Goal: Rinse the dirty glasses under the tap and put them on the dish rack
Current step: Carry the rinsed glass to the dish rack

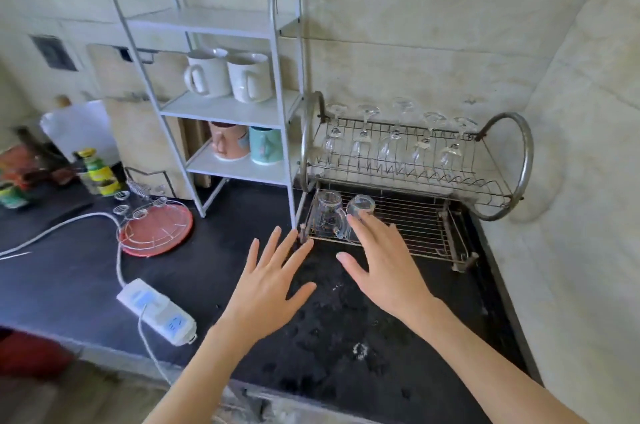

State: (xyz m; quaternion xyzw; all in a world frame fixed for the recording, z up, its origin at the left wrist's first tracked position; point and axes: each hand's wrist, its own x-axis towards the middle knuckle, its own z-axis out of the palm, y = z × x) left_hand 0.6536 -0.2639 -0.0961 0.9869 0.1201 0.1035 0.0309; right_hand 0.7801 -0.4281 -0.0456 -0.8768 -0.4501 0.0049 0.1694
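Dark tabletop [86, 285], wet w/ droplets in front of the rack. White 3-tier shelf unit [221, 104] stands at back-left, holding 2 white mugs [228, 77] on the mid tier, a pink mug [227, 141] & a teal mug [265, 145] on the lower tier. Just right of it, 2-level metal dish rack [502, 160] against the wall: 5 stemmed glasses [391, 143] hang upside down on the top level; on the bottom level sit a glass mug [327, 219] and, touching beside it, a small clear glass [361, 206], both inverted. Red round tray w/ wire holder [156, 229] left of the shelf, bottles [97, 170] further left. White power strip [156, 311] w/ cable near the front edge. Left hand [266, 285] hovers over the tabletop, fingers spread wide, holding nothing. Right hand [384, 264] also spread flat, fingertips just at the small clear glass; contact unclear.
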